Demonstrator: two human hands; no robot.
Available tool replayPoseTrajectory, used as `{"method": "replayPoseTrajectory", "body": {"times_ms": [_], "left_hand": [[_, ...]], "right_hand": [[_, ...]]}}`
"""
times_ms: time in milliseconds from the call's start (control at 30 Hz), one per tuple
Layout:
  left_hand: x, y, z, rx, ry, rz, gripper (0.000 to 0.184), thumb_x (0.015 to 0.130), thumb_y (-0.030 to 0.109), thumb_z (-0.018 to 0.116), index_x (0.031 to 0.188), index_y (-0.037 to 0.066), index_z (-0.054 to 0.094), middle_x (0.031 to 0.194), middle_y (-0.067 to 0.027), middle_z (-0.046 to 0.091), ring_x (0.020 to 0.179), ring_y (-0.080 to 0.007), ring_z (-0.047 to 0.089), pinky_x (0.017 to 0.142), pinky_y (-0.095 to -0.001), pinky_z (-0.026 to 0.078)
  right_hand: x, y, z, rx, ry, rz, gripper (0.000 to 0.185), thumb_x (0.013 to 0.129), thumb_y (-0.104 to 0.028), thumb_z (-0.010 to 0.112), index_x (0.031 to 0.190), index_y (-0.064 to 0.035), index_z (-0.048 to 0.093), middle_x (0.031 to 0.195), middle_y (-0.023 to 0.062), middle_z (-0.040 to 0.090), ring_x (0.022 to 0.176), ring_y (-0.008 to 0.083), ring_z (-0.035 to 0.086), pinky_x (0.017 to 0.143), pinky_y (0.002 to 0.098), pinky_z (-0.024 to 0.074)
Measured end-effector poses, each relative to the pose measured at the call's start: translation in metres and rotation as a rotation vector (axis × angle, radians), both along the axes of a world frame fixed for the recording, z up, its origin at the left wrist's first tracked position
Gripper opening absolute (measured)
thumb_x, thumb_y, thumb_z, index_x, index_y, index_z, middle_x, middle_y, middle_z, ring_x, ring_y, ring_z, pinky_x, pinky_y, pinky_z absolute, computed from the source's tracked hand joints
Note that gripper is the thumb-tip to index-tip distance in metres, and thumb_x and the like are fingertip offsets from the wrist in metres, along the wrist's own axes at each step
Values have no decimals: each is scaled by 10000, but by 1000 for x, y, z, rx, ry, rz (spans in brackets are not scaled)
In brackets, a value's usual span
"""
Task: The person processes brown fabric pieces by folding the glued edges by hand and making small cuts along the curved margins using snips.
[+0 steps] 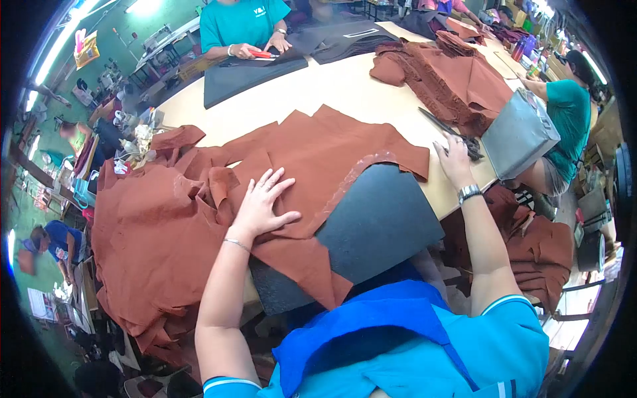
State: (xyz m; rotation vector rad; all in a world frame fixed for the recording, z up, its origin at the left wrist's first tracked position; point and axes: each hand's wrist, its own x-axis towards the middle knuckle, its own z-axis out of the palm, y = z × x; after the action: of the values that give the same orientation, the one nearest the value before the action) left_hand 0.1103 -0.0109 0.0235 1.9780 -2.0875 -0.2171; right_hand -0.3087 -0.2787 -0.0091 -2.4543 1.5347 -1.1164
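On my left side there is a big heap of brown cloth (pixel 149 232). My left hand (pixel 260 209) lies flat, fingers spread wide, on one brown piece (pixel 332 149), which extends between my two hands and partly covers a dark board (pixel 385 215). My right hand is stretched forward (pixel 455 162) at the black scissors (pixel 439 123), but I cannot tell whether it grips them. Just to the right stands a grey metal box (pixel 521 136), whose inside I cannot see.
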Motion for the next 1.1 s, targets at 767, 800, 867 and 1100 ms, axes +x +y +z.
{"method": "replayPoseTrajectory", "body": {"times_ms": [767,800,867,1100], "left_hand": [[-106,31,99,409,-155,245,815,843,653,630,1349,17,572,1327,-226,586,1287,-338,530,1027,-445,447],[-97,27,83,194,-145,172,795,842,645,636,1337,25,586,1338,-220,581,1294,-348,521,1041,-455,434],[-73,12,42,129,-46,135,860,862,676,593,1456,66,470,1523,-212,398,1431,-378,347,1147,-520,297],[-95,15,46,461,-7,378,1176,758,834,571,1567,45,249,1625,-271,148,1510,-447,126,1119,-713,206]], "right_hand": [[56,87,69,712,-81,709,340,769,65,570,1092,-36,550,804,79,603,784,192,598,755,341,507],[56,87,77,728,-21,716,344,764,60,573,1093,-35,553,808,82,605,786,196,599,754,343,507],[56,86,92,752,97,720,352,754,51,581,1095,-33,559,816,86,609,789,204,600,751,347,509],[10,55,136,712,196,659,329,751,37,557,1073,-29,562,864,43,581,816,148,568,736,308,492]]}}
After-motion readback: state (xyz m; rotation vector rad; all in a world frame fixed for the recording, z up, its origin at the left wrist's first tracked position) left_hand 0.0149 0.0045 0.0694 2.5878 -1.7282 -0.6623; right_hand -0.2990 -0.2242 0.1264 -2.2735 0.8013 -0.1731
